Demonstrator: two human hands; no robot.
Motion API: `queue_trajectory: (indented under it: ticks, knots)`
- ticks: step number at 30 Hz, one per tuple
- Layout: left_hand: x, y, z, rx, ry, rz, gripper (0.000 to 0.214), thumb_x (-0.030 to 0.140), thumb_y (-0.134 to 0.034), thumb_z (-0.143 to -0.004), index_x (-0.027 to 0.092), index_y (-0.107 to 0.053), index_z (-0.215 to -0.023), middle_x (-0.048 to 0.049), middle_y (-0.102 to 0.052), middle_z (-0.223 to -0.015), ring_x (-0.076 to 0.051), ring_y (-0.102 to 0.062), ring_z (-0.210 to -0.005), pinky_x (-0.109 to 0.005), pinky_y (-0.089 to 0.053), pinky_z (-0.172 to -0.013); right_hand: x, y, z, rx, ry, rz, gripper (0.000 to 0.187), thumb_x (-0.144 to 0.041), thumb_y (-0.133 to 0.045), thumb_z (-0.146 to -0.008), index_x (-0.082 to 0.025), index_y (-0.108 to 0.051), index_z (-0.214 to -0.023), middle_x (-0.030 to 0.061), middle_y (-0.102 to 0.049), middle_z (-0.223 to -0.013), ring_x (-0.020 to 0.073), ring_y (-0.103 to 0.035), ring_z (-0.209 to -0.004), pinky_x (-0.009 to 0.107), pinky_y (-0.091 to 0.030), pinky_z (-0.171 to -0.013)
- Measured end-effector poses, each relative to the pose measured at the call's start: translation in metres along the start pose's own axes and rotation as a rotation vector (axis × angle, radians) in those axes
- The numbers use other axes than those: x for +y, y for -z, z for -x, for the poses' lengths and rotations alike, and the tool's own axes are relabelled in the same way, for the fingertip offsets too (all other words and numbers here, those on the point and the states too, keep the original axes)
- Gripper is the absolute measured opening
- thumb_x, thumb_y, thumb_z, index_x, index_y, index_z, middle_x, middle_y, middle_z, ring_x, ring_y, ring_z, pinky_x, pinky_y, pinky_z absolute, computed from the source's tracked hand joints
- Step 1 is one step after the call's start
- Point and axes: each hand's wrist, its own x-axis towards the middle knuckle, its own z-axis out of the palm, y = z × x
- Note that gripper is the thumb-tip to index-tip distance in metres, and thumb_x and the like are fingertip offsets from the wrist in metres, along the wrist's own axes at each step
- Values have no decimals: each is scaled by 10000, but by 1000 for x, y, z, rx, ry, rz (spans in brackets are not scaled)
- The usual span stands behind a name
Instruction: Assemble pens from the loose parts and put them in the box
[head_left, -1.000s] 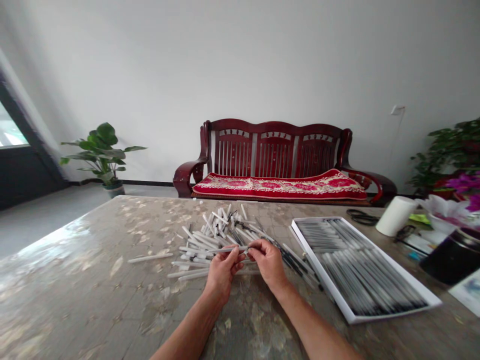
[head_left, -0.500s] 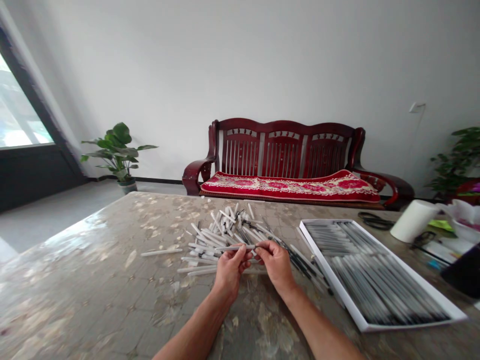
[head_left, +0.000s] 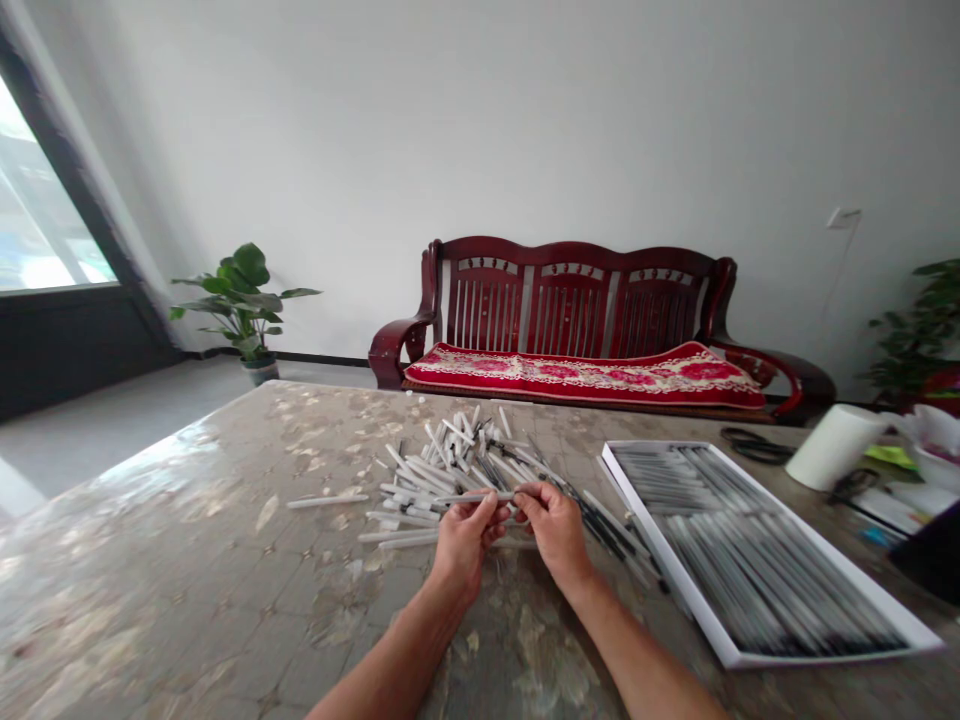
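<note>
My left hand (head_left: 463, 545) and my right hand (head_left: 556, 528) meet over the table, fingers pinched on one thin white pen (head_left: 474, 497) held level between them. Its left end sticks out past my left fingers. Just behind the hands lies a loose heap of white and black pens (head_left: 457, 465). A single white pen (head_left: 328, 500) lies apart to the left of the heap.
A white tray (head_left: 750, 655) packed with rows of pens sits to the right. Black scissors (head_left: 756, 445), a white paper roll (head_left: 834, 447) and clutter stand at the far right. The marbled table (head_left: 187, 560) stretches left. A red wooden bench (head_left: 585, 340) and plants stand behind.
Both hands stay pinched on the same pen with only small finger shifts. The view has turned a little to the left, so the tray and bench sit further right.
</note>
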Motion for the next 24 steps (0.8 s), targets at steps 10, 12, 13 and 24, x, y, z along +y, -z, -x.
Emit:
queue_trajectory:
  ticks: [10,12,13,24]
  knots:
    - [-7,-1,3,-17,-61,-66,443,368,-887,-474,130,-661,-771,-18,-687,-614,-134,-648,-560,-200,-472,-485,2,6,4,-31,209,470,403,-478,-347,-942,-238,-520,-669,-4,-555,-538,166,-520,-503,274,-350,-506]
    - [-6,0,3,-5,-44,-54,443,369,-888,-470,132,-658,-765,-16,-687,-619,-133,-648,-562,-201,-475,-488,0,8,4,-77,190,423,420,-485,-317,-957,-234,-528,-695,-3,-573,-568,162,-534,-524,270,-372,-525]
    - [-5,0,4,0,-35,-47,443,367,-890,-465,133,-656,-760,-17,-690,-627,-133,-650,-566,-202,-477,-491,-1,10,4,-95,200,397,403,-479,-323,-959,-230,-541,-729,1,-595,-611,162,-551,-560,267,-389,-549]
    - [-4,-1,4,-9,-15,-48,442,360,-897,-462,125,-661,-753,-24,-690,-639,-131,-647,-571,-209,-491,-504,-4,15,3,-123,243,391,334,-421,-423,-935,-238,-574,-700,-6,-579,-599,164,-528,-569,269,-338,-545]
